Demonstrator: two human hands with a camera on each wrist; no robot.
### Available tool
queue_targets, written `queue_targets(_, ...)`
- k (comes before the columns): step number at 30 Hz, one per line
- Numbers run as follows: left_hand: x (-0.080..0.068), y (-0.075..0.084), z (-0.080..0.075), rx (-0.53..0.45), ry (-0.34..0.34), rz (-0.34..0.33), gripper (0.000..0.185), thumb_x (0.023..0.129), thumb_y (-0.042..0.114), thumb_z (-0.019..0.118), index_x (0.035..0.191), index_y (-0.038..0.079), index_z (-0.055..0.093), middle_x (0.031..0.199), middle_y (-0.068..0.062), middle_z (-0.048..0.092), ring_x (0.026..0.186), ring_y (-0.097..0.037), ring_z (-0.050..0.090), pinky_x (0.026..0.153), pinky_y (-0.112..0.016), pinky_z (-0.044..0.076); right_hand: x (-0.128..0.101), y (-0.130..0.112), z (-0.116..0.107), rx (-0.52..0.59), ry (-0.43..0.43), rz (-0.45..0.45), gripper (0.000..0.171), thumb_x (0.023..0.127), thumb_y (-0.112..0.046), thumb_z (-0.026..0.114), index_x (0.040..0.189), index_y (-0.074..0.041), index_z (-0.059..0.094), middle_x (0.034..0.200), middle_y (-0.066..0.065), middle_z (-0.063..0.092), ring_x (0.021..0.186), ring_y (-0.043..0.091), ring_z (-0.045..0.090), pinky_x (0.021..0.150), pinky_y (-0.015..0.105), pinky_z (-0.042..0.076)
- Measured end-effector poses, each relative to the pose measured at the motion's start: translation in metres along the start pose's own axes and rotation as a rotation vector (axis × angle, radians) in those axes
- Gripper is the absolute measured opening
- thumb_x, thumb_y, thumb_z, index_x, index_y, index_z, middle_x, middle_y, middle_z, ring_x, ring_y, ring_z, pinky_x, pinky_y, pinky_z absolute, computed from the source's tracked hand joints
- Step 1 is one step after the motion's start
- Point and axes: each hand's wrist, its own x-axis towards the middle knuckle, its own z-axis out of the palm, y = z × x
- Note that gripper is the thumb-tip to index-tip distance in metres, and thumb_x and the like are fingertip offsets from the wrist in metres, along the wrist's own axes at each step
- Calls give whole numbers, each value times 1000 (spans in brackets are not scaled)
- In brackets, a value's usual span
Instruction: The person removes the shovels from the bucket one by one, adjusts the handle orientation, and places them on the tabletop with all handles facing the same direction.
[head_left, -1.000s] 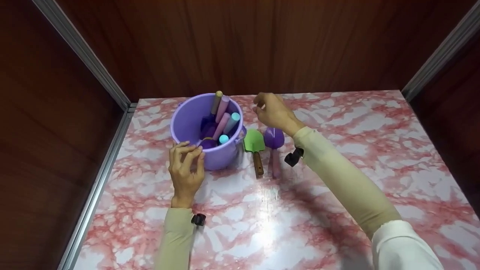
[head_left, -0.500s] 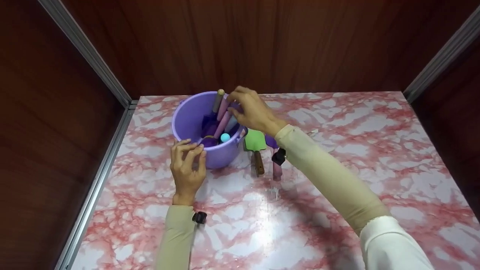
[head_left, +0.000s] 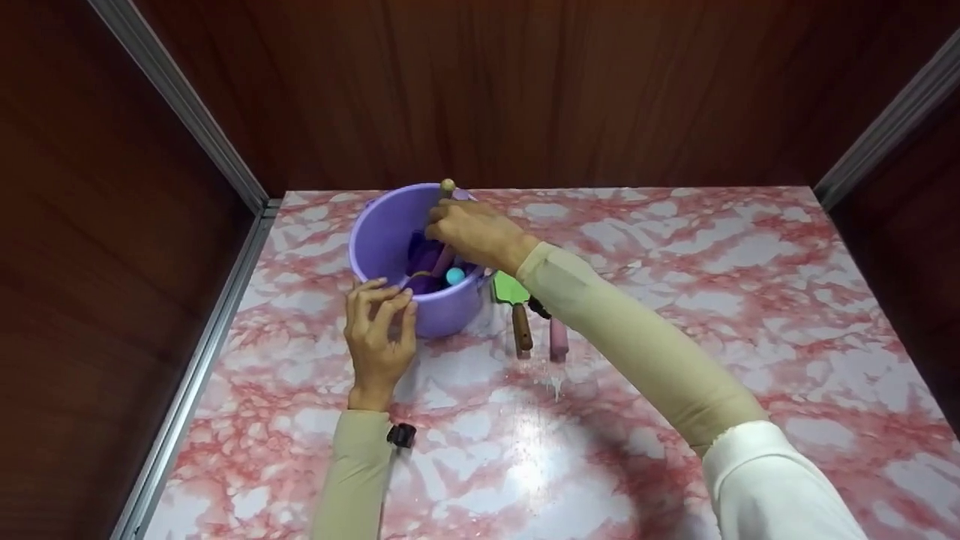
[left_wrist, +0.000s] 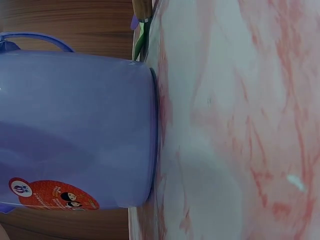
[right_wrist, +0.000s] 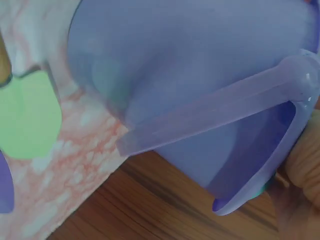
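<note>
A purple bucket (head_left: 442, 315) stands upright on the table, with several handled tools inside. My left hand (head_left: 377, 341) grips its near rim at the left, fingertips over the edge. My right hand (head_left: 476, 234) reaches over the right rim into the bucket, fingers bent down among the handles. A handle with a yellowish end (head_left: 448, 185) rises behind its fingers. A pink handle (head_left: 443, 260) runs up under the hand, its top hidden; I cannot tell whether the fingers hold it. A light blue handle end (head_left: 455, 277) shows below the palm. In the right wrist view, the fingers (right_wrist: 305, 160) are partly visible beyond the rim.
Right of the bucket lies a green trowel (head_left: 511, 288) with a wooden handle. Beside it is a pink-handled shovel (head_left: 559, 341), its purple blade hidden by my right forearm in the head view. The bucket's carry handle (right_wrist: 210, 110) hangs on its right side. Dark wooden panels (head_left: 487, 90) surround the table.
My right hand has moved left, from above the table right of the bucket to over the handles inside it. The left hand has stayed at the rim.
</note>
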Motion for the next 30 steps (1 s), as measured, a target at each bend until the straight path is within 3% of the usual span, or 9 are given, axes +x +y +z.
queue_targets(7, 2, -2, 0, 7, 5, -6, 17, 102, 21, 73, 101, 5, 79, 105, -17, 70, 115, -41, 65, 110, -47, 52, 16, -2, 5, -129, -76, -34, 18, 95, -5, 75, 109, -14, 83, 107, 11, 80, 96, 29, 77, 81, 42, 65)
queue_targets(14, 0, -2, 5, 12, 10, 8, 21, 104, 24, 71, 102, 6, 79, 105, -17, 70, 113, -41, 65, 113, -52, 50, 25, -6, 17, -280, -159, -50, 21, 99, -11, 68, 109, -20, 84, 109, 5, 81, 110, 27, 72, 100, 41, 57)
queue_targets(21, 2, -2, 4, 8, 10, 16, 21, 105, 24, 70, 103, 6, 80, 105, -17, 71, 112, -41, 66, 109, -49, 52, 33, -10, 25, -353, -229, -27, 19, 100, -13, 66, 105, -19, 83, 109, 10, 81, 104, 26, 75, 101, 39, 56)
queue_targets(26, 1, -2, 2, 17, 5, 12, 21, 105, 24, 70, 103, 6, 80, 106, -17, 71, 113, -40, 66, 108, -47, 53, 37, -16, 29, -413, -282, -25, 21, 102, -16, 63, 107, -21, 83, 113, 6, 81, 109, 24, 73, 103, 37, 54)
queue_targets(30, 0, -2, 1, 26, 2, 16, 21, 105, 25, 70, 103, 6, 80, 105, -17, 71, 112, -41, 66, 105, -45, 55, 37, -19, 32, -417, -298, -9, 22, 102, -17, 62, 106, -23, 83, 108, 4, 82, 103, 23, 76, 103, 36, 53)
